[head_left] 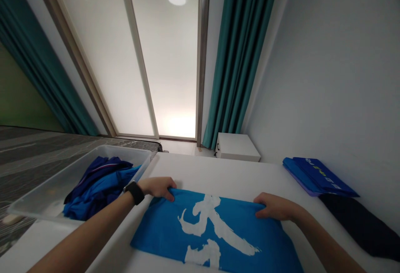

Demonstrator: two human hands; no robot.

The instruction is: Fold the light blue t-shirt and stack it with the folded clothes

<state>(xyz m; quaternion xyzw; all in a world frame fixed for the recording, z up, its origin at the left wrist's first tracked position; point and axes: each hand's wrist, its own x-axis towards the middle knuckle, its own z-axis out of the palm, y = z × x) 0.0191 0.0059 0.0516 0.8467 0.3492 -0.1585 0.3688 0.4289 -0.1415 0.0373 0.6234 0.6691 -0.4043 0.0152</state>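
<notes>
A bright blue garment (218, 239) with large white brush-stroke characters lies flat on the white table (212, 173) in front of me. My left hand (159, 187), a black watch on its wrist, pinches the garment's far left corner. My right hand (273, 206) grips the far right corner, fingers curled over the edge. Both hands rest at the cloth's far edge.
A clear plastic bin (78, 169) at the left holds crumpled blue clothes (100, 185). Folded blue garments (318, 175) are stacked at the right by the wall, with a dark folded cloth (359, 223) nearer me. A small white cabinet (237, 146) stands beyond the table, by teal curtains.
</notes>
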